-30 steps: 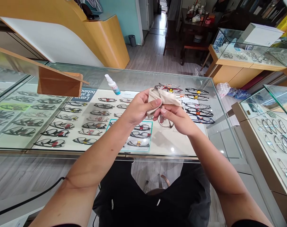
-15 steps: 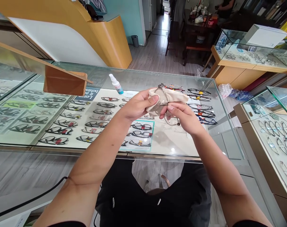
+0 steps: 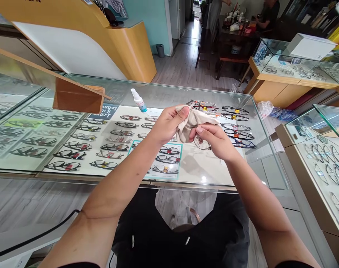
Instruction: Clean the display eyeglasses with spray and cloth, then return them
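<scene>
Head view: a thin-rimmed pair of clear eyeglasses (image 3: 202, 143) is held above a long glass-topped display counter (image 3: 199, 173), between the two bare hands; a soft, creased cream-coloured cloth (image 3: 184, 132) is wrapped about the upper part of the eyeglasses, while one lens is left exposed just below the right fingers. The cloth is gripped by the left hand (image 3: 169, 122), whose thumb is pressed flat on the upper folds and whose fingers are largely hidden behind them; the eyeglasses are pinched by the right hand (image 3: 214, 138) between thumb and curled fingers, with little gap left, and part of the cloth is spread behind its knuckles. A small white spray bottle with a blue lower band (image 3: 139, 100) is placed beyond and to the left of the hands; rows of folded spectacle frames with coloured tags (image 3: 105, 165) are displayed to the left of the hands, and further dark-rimmed frames (image 3: 238, 134) to the right of the right hand; a flat panel edged in turquoise (image 3: 181, 160) is seen nearer the body than the hands, with several frames laid upon it. A brown wooden block-shaped piece (image 3: 78, 96) is situated well to the left of the left hand; a second glass display case (image 3: 296, 150) is positioned well to the right of the right hand.
</scene>
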A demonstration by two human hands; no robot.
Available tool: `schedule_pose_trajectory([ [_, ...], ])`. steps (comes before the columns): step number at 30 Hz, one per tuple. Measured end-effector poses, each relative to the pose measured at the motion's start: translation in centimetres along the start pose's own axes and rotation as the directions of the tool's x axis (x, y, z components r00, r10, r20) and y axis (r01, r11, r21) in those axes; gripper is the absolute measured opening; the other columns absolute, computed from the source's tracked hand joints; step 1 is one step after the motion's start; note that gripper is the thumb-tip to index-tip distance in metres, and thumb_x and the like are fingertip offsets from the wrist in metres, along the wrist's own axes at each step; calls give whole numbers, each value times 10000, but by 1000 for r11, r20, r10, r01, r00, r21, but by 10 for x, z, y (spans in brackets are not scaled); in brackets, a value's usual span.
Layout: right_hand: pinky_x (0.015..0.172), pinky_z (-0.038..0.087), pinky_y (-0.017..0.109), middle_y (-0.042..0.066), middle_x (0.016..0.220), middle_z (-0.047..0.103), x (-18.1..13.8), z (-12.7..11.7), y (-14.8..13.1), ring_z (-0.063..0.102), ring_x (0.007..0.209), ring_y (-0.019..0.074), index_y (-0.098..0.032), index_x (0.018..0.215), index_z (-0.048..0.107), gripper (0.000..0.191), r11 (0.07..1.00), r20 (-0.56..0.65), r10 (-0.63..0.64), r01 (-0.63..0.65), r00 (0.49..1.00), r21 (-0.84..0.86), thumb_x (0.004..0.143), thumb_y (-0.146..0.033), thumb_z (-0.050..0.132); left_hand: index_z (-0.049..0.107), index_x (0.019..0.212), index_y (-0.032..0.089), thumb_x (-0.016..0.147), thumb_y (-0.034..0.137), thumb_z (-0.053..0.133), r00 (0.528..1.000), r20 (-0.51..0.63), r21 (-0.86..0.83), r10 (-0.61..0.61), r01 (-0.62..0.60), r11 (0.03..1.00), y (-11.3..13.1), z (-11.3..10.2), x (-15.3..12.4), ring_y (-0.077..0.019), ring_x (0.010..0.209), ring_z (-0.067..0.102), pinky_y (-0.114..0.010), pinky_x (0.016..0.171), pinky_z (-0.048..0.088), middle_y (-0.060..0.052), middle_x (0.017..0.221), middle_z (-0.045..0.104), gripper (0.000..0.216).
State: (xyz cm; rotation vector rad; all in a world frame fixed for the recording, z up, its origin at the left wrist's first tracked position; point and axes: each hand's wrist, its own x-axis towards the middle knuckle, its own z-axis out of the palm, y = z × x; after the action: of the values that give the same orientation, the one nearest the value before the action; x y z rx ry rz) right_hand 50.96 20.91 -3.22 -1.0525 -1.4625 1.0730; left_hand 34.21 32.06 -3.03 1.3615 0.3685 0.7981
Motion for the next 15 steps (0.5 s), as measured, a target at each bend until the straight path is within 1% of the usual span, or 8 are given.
schedule_pose_trajectory([
  [2, 778, 506, 316, 45, 862, 760, 0, -2, -2, 592, 787, 182, -203, 908, 795, 455, 1000, -29, -9, 9, 1000, 21, 1053, -601, 629, 655, 819, 184, 858, 703, 805, 1000, 30, -5, -1, 1, 1000, 3, -4, 0, -165, 519, 655, -264, 463, 489, -31, 643, 683, 542],
  [5, 782, 504, 320, 46, 845, 754, -1, -3, -3, 594, 776, 180, -198, 897, 788, 437, 998, -60, -7, 10, 998, 58, 1046, -584, 647, 687, 939, 181, 831, 608, 883, 996, 89, -31, -13, 16, 999, 3, -6, 0, -144, 533, 646, -248, 474, 478, -20, 695, 703, 482],
  [8, 772, 502, 320, 46, 856, 744, 0, -1, -1, 590, 770, 178, -197, 906, 782, 452, 997, -53, 14, -10, 999, 70, 1040, -606, 644, 659, 1010, 207, 783, 514, 951, 992, 121, -47, -19, 25, 999, 0, -2, -2, -151, 525, 652, -256, 506, 516, 13, 668, 693, 480],
  [11, 741, 501, 317, 47, 868, 729, 1, 3, 3, 583, 768, 178, -198, 891, 773, 504, 998, -32, 27, -25, 999, 64, 1023, -665, 636, 594, 941, 233, 773, 509, 960, 997, 79, -40, 2, 1, 999, -3, 6, -4, -167, 480, 645, -279, 507, 539, 37, 587, 661, 488],
  [15, 729, 480, 315, 46, 873, 733, 1, 4, 5, 568, 776, 180, -203, 895, 787, 506, 1000, -11, 24, -24, 1000, 17, 1042, -654, 610, 527, 855, 246, 821, 610, 891, 1000, 21, -21, 19, -18, 1000, -3, 10, -5, -174, 435, 625, -286, 457, 515, 36, 553, 650, 515],
])
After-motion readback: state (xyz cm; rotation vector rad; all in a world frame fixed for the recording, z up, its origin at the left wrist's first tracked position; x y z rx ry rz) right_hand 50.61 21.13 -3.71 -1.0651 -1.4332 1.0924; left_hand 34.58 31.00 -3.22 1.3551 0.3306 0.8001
